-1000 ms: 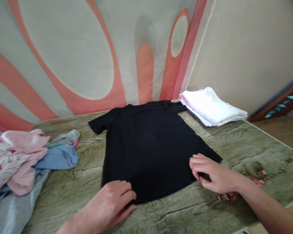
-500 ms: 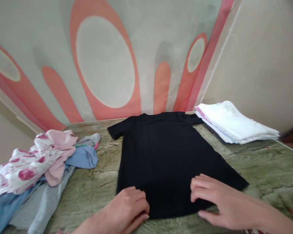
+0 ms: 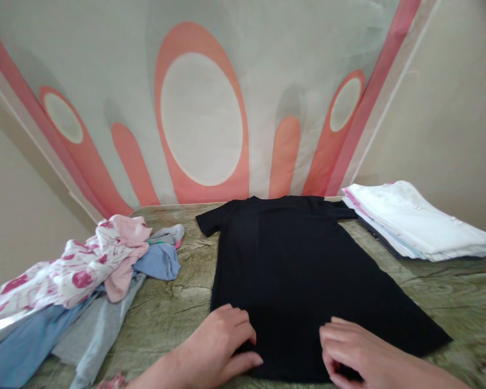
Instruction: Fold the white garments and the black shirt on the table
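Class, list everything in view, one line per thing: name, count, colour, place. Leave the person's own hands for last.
T-shirt: 1, black, spread out on the middle of the table
Folded stack: 1, white on top with pink, pale and dark layers below, right side of the table
Loose clothes pile: 1 (pieces hard to count), floral white, pink, blue and grey, left side of the table
Table: 1, greenish-brown wood look, under the clothes
Patterned backdrop: 1, grey with coral shapes and pale ovals, behind the table
Left hand: 1, bare, at the shirt's near left part
Right hand: 1, bare, over the shirt's near part
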Demonstrator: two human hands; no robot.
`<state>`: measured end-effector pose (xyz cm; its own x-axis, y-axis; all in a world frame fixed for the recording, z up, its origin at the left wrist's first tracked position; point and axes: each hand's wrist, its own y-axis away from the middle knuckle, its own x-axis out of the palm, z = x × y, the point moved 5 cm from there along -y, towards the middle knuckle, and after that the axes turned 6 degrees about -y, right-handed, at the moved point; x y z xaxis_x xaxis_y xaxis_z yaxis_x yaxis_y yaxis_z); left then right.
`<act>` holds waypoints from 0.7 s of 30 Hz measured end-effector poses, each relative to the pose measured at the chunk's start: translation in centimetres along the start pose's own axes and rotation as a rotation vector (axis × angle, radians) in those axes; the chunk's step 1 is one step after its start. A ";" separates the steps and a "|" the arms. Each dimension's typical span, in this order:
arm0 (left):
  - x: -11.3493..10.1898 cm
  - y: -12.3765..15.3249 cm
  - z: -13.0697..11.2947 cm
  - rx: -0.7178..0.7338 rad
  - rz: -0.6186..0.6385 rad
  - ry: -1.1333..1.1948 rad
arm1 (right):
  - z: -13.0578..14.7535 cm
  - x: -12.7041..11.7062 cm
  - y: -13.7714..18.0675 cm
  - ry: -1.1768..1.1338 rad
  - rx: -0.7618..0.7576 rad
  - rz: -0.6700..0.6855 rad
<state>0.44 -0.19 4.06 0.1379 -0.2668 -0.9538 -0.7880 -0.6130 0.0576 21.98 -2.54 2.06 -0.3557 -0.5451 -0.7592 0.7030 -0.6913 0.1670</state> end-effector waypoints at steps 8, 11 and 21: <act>-0.3 0.8 6.9 -0.367 -0.343 -0.136 | 0.8 -0.6 0.4 -0.066 0.024 0.140; 0.8 1.1 8.3 -0.391 -0.330 -0.251 | 1.2 -2.2 -1.3 -0.064 -0.012 0.124; 2.7 1.2 8.2 -0.313 -0.239 -0.489 | 1.9 -0.8 -14.9 0.120 -0.159 -0.073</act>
<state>-5.07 4.40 -0.87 -0.0601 0.2301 -0.9713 -0.5458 -0.8223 -0.1610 10.61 7.28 1.40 -0.3403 -0.4292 -0.8367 0.7696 -0.6383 0.0144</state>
